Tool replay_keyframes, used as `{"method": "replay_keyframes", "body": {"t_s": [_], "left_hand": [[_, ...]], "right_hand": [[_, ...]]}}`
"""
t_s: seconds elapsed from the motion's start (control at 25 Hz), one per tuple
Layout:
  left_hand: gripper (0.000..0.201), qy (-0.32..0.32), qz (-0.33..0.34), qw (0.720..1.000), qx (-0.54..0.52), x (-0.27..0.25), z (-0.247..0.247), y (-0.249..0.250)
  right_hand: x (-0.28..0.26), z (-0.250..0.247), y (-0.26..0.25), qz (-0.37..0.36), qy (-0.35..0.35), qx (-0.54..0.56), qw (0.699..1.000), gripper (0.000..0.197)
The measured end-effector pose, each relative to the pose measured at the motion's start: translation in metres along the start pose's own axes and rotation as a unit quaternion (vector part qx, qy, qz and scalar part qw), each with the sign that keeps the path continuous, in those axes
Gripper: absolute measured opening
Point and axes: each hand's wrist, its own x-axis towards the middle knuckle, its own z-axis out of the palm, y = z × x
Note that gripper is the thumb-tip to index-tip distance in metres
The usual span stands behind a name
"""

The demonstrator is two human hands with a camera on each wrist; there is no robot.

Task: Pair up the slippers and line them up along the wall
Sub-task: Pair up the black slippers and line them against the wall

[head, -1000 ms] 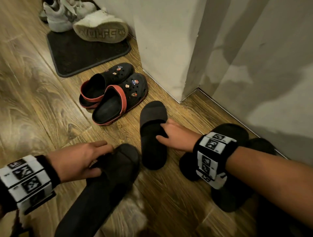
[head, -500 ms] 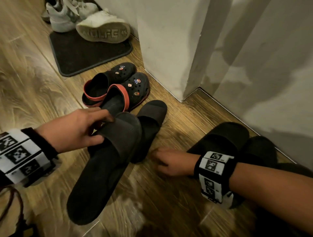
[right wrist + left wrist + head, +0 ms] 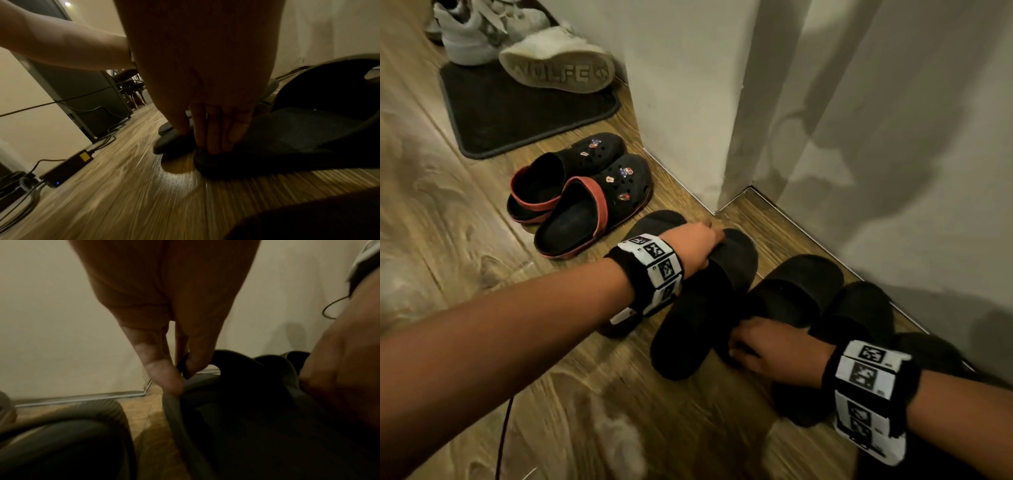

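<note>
Left hand (image 3: pixel 697 245) pinches black slide's (image 3: pixel 709 308) strap near the wall corner; right hand (image 3: pixel 774 349), fingers flat, presses neighbouring slide's (image 3: pixel 787 294) heel.

Along the wall (image 3: pixel 688 102), from far left to near right, lay the doormat (image 3: pixel 517 113) bearing the sneakers (image 3: pixel 517 44), then the pair of clogs (image 3: pixel 582 195) side by side on the floor (image 3: pixel 448 240), then four slides. The far slide (image 3: pixel 654 222) lay just right of the clogs, partly under the left wrist. The second slide (image 3: pixel 698 315) lay beside it, under the left hand (image 3: pixel 697 245). The third slide (image 3: pixel 798 291) lay further right, with the right hand (image 3: pixel 774 349) at its near end. The fourth slide (image 3: pixel 859 315) lay rightmost, nearest the wall.
</note>
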Motion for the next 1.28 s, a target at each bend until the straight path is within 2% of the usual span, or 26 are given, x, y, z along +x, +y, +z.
{"method": "replay_keyframes", "body": {"t_s": [0.08,0.28,0.44,0.52,0.68,0.8,0.92,1.0,1.08,1.16,1.28], "left_hand": [[0.042,-0.019,-0.025,0.999,0.005,0.014,0.008,-0.001],[0.046,0.010,-0.061,0.998,0.003,0.022,0.013,-0.006],[0.039,0.058,-0.074,0.996,-0.005,-0.010,0.022,-0.017],[0.039,0.042,-0.096,0.994,0.005,-0.033,0.034,-0.036],[0.059,0.021,-0.135,0.991,0.006,-0.052,0.057,-0.067],[0.070,0.052,-0.143,0.987,-0.047,-0.038,0.065,-0.070],[0.074,0.084,-0.118,0.987,-0.072,-0.020,0.065,-0.071],[0.084,0.083,-0.110,0.990,-0.040,-0.013,0.063,-0.074],[0.089,0.089,-0.137,0.986,0.012,-0.007,0.065,-0.073],[0.082,0.118,-0.172,0.977,0.034,-0.003,0.068,-0.068],[0.058,0.146,-0.177,0.973,0.006,0.000,0.072,-0.069]], "right_hand": [[-0.002,-0.002,0.002,0.004,0.013,0.012,1.000,0.028],[-0.001,-0.002,0.007,0.024,0.035,-0.019,0.999,0.033],[-0.004,-0.001,0.018,0.038,0.049,-0.073,0.995,0.040],[-0.010,0.000,0.027,0.041,0.059,-0.091,0.993,0.040],[-0.023,0.002,0.042,0.039,0.066,-0.088,0.993,0.038],[-0.026,0.002,0.044,0.036,0.062,-0.099,0.992,0.039],[-0.026,0.003,0.041,0.039,0.058,-0.113,0.991,0.041],[-0.025,0.002,0.039,0.042,0.058,-0.121,0.990,0.042],[-0.023,0.001,0.039,0.047,0.060,-0.124,0.989,0.042],[-0.022,-0.001,0.038,0.047,0.061,-0.131,0.988,0.042],[-0.021,0.001,0.039,0.048,0.060,-0.132,0.988,0.041]]}}
